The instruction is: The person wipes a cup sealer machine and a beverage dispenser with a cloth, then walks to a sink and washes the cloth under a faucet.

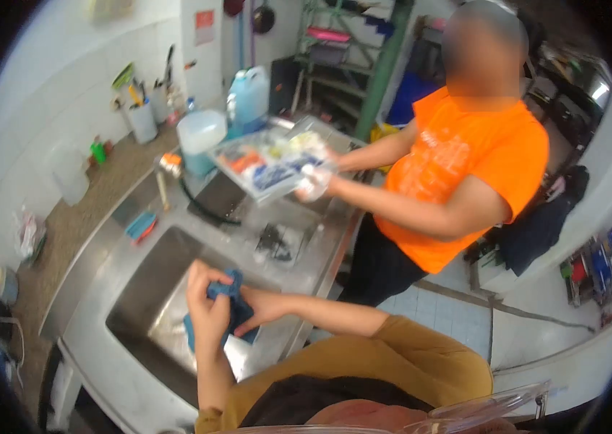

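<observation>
head view: sitting on the person's head | looking forward and down, wide fisheye | framing the steel sink point(139, 289) close below | taking in a co-worker beyond

A sink point(139, 304) sits low and left of centre, set into a counter point(89, 217) that runs away along the left wall. Over the sink, the left hand point(208, 318) and the right hand point(262, 307) meet around a cloth point(237, 307), left hand nearer. Beyond the sink, a tap point(163, 177) stands at its far edge, with a jug point(248, 98) farther back. To the right of the counter stands another person point(458, 173), holding a tray point(273, 163) over the counter's far end. Shelves point(349, 58) stand behind, against the far wall.
</observation>
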Action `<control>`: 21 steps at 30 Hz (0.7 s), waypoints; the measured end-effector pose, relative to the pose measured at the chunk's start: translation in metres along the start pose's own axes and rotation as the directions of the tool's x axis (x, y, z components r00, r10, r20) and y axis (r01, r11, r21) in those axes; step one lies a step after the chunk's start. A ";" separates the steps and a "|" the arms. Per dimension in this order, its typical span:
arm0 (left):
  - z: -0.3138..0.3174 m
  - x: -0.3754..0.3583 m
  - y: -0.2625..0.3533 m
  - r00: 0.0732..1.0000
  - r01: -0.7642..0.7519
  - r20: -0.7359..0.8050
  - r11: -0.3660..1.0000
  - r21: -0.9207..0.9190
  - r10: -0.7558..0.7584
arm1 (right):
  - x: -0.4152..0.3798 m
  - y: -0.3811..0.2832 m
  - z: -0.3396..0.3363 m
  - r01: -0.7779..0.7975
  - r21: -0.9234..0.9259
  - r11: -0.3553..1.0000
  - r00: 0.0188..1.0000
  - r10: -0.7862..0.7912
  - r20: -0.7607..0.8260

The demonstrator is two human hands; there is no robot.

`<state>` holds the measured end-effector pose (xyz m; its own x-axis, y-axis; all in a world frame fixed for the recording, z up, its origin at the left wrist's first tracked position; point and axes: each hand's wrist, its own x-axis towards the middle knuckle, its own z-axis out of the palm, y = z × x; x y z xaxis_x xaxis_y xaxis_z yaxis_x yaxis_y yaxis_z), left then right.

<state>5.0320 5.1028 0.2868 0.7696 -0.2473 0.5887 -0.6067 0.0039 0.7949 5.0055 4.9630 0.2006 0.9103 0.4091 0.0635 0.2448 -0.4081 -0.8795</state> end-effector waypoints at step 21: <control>0.020 -0.039 -0.102 0.902 0.422 -0.026 0.871 0.251 -0.430 | 0.121 0.179 -0.125 0.429 0.508 0.747 0.810 -0.069 -0.583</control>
<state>5.0602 5.0927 0.1802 0.9606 -0.1996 0.1932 -0.2533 -0.3443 0.9041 5.2013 4.8376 0.1093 0.9148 -0.1158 0.3870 0.4039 0.2847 -0.8694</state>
